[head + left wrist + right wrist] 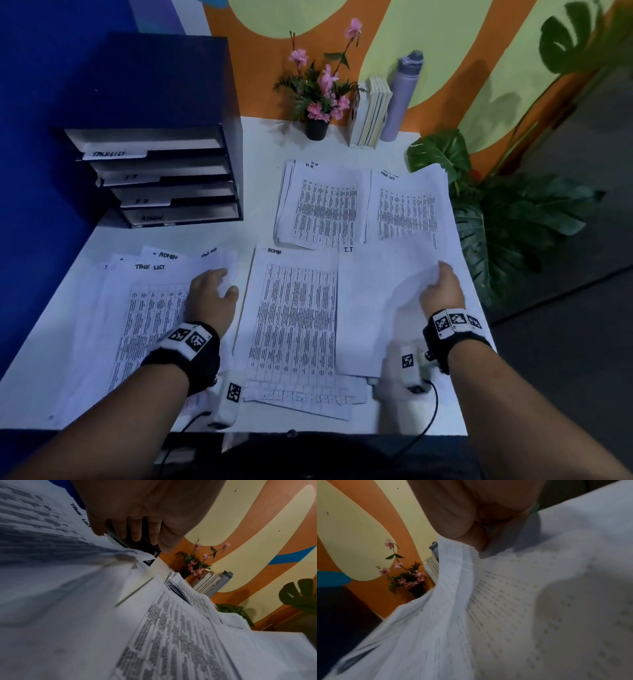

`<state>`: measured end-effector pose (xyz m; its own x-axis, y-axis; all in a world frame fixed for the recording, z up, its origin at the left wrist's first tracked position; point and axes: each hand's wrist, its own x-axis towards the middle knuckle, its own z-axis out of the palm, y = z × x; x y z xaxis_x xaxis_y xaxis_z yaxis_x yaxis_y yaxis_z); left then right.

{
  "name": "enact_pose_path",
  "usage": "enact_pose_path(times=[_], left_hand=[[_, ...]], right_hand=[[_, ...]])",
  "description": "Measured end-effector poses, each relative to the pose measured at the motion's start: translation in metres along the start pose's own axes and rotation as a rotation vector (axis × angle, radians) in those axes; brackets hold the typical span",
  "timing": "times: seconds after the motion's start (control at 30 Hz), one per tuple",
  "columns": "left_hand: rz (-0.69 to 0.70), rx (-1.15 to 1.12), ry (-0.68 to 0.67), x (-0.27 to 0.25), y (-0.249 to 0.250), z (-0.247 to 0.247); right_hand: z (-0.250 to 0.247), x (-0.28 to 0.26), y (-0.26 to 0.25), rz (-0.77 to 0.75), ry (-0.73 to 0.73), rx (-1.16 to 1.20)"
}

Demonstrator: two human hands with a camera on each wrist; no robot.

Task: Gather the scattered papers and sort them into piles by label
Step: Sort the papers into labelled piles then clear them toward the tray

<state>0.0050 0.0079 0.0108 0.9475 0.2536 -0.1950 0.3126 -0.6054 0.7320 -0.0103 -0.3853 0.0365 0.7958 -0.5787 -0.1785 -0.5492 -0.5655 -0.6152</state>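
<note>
Printed sheets lie on a white table (260,144). At the left is a loose spread of papers (144,308) topped by a "TASK LIST" sheet, with an "ADMIN" sheet showing behind it. My left hand (214,291) rests on the spread's right edge, fingers (135,531) relaxed and straight. An ADMIN pile (294,315) sits in the middle. My right hand (442,284) pinches the right edge of an "I.T" sheet (373,308), which bows up off the table; thumb and finger (471,534) clamp it. Farther back lie an H.R pile (322,205) and a TASK LIST pile (407,209).
A dark file rack (164,178) with trays labelled TASK LIST, I.T, H.R and ADMIN stands at the back left. A flower pot (317,102), upright books (371,113) and a lilac bottle (402,96) line the wall. A leafy plant (513,212) borders the table's right edge.
</note>
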Motion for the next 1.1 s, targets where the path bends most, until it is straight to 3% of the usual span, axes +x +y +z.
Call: enact_pose_path(times=[0.2,0.37,0.57,0.67,0.77,0.97,1.1], left_hand=[[-0.116,0.388,-0.095,-0.003,-0.028,-0.019],[-0.275,0.506,-0.16,-0.01,-0.063,-0.037],[-0.363,0.559,-0.199,-0.021,-0.096,-0.066],[-0.33,0.58,-0.275,-0.029,-0.107,-0.072],[-0.27,0.622,-0.332,-0.038,-0.111,-0.072],[-0.155,0.607,-0.325,-0.055,-0.116,-0.07],[-0.165,0.47,-0.185,-0.049,-0.113,-0.081]], right_hand=[[-0.018,-0.004,0.009,0.067,0.05,-0.423],[0.021,-0.031,-0.024,-0.168,-0.016,-0.393],[0.099,-0.095,-0.084,-0.454,-0.457,-0.142],[0.12,-0.13,-0.112,-0.356,-0.735,-0.03],[0.144,-0.15,-0.125,-0.252,-0.877,-0.04],[0.181,-0.171,-0.143,-0.171,-0.91,0.015],[0.196,-0.18,-0.15,-0.22,-0.753,0.016]])
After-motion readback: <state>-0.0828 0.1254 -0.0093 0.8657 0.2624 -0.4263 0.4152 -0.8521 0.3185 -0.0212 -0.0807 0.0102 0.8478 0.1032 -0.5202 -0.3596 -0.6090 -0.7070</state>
